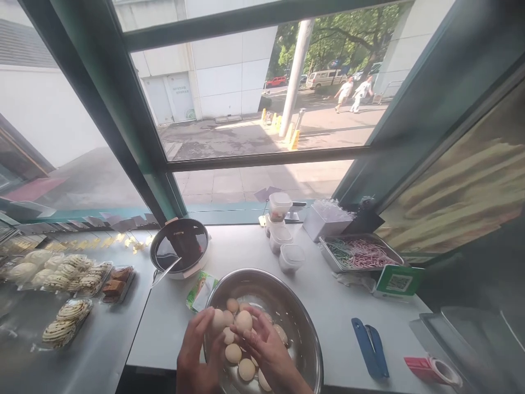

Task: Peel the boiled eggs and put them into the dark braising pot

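Head view shows both bare hands over a wide steel bowl [303, 345] at the near edge of a white counter [336, 339]. The left hand [194, 350] pinches a pale egg [218, 319] between its fingers and thumb, above the left part of the bowl. That egg looks slightly taller than wide, its long axis running roughly up and down the frame; which end is the pointed one cannot be told. The right hand [268, 347] has its fingers bent around a second egg [244, 321], held just beside the first; this one looks almost round, so its long axis is unclear. Loose eggs [233, 353] lie in the bowl beneath and around the hands, turned various ways, their ends hard to make out. Beyond the bowl's left side rests a green packet [200, 291], and farther off stands a pot [179, 249] of dark liquid, with a pale handle [168, 269] slanting from it down to the left. To the right of the bowl lies a blue cutter [369, 347], its length slanting toward the counter's near edge.
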### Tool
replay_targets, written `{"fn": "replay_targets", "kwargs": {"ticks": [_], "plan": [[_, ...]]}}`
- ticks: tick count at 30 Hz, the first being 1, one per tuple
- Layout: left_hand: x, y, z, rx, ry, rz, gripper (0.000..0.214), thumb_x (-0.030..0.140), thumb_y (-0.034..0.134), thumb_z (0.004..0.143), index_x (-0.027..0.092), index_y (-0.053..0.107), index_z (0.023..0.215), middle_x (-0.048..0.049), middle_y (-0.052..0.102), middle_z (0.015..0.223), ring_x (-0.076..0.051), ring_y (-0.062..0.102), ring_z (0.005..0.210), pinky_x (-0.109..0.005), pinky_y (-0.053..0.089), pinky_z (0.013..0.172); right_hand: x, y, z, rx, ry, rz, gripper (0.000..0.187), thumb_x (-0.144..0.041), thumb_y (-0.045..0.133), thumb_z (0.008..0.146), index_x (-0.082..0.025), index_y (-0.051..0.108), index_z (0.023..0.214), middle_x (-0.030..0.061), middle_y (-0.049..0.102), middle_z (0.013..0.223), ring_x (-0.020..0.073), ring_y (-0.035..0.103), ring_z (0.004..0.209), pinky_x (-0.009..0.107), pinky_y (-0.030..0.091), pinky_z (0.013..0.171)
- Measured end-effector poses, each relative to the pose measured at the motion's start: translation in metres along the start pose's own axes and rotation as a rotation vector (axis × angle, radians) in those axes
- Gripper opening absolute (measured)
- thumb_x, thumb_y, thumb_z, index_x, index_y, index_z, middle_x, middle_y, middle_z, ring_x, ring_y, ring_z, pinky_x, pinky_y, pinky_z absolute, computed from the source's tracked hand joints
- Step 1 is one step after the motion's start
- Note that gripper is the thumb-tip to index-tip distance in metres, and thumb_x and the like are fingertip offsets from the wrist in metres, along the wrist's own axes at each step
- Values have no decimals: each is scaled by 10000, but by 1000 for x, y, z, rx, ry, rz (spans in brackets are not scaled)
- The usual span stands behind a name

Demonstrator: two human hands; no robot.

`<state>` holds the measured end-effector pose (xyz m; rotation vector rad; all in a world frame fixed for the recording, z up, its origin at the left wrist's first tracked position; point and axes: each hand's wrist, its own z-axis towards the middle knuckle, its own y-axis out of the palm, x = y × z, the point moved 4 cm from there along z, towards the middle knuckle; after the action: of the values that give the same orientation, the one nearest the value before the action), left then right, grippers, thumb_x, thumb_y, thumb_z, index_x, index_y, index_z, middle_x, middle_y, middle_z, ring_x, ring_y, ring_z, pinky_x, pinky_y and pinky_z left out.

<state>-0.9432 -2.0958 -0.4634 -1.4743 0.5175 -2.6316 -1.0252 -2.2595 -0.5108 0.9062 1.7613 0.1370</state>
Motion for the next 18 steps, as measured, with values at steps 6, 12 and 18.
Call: {"fn": "replay_targets", "kwargs": {"ticks": [6, 12, 18], "plan": [[-30, -31, -8, 179, -260, -87, 346, 464, 739, 895, 247, 768, 1162, -102, 749, 1217, -267, 710, 1127, -342, 634, 912, -20, 42, 86, 57, -285, -818, 503, -403, 774, 834, -272, 602, 1289, 82, 686, 1268, 224, 759, 933, 371, 618, 863], [-53, -30, -17, 153, -721, -645, 617, 547, 837, 783, 201, 712, 1279, -134, 795, 1148, -278, 777, 948, -327, 651, 753, -35, 146, 217, 19, -400, -1367, 385, -243, 760, 859, -179, 643, 1220, 107, 726, 1195, 276, 693, 1112, 451, 553, 995], [-54, -52, 0, 45, -943, -1211, 462, 391, 836, 812, 203, 768, 1229, -169, 714, 1374, -247, 770, 908, -349, 643, 782, -4, 184, 288, -86, -380, -1627, 259, -347, 696, 971, -159, 686, 1150, 87, 704, 1229, 261, 665, 1146, 509, 557, 1021]]}}
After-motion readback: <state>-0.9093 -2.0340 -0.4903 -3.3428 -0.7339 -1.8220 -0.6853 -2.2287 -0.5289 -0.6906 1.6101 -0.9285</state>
